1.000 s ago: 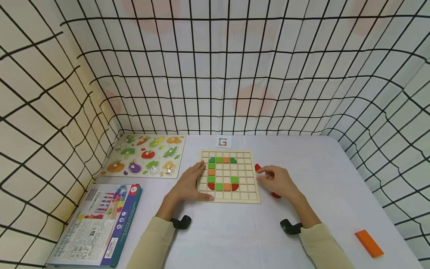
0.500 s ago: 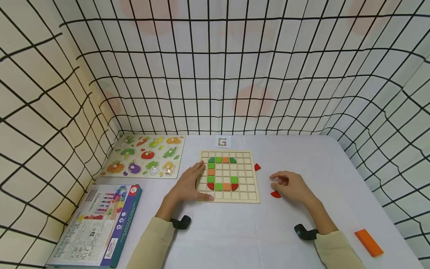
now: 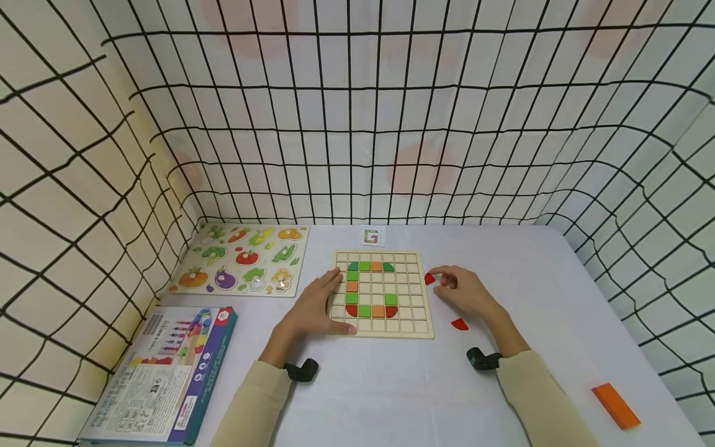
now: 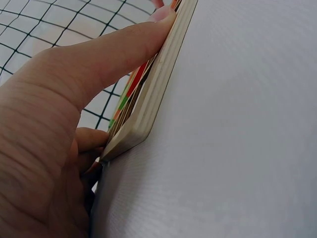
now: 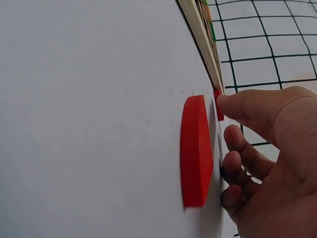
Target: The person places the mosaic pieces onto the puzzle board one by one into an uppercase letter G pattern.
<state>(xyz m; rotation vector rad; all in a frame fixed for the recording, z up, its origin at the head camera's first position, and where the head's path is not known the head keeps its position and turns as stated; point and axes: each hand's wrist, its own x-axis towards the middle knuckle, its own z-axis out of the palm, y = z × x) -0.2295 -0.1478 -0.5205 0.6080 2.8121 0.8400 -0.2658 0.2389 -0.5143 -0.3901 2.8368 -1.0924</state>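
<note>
In the head view my left hand (image 3: 313, 305) rests at the left side of the wooden grid board (image 3: 414, 328), its thumb on the front edge and its fingertips at the left edge. Green, orange and red tiles lie in the board's cells, forming a G-like outline. My right hand (image 3: 465, 292) reaches toward the board's right edge, with index finger and thumb right at a red quarter-round tile (image 3: 429, 279). In the right wrist view the other fingers curl loosely. A second red quarter-round tile (image 5: 193, 153) lies on the table nearer me, apart from the hand.
A small pattern card (image 3: 372, 236) lies behind the board. To the left are a vegetable puzzle board (image 3: 234, 273) and a box (image 3: 162, 379). An orange block (image 3: 616, 406) lies at the front right. Black wire mesh (image 3: 357, 149) encloses the table (image 3: 385, 397).
My right hand first drew back to the right from the board's edge, then returned to the red tile there, uncovering the nearer red tile. My left hand has stayed on the board.
</note>
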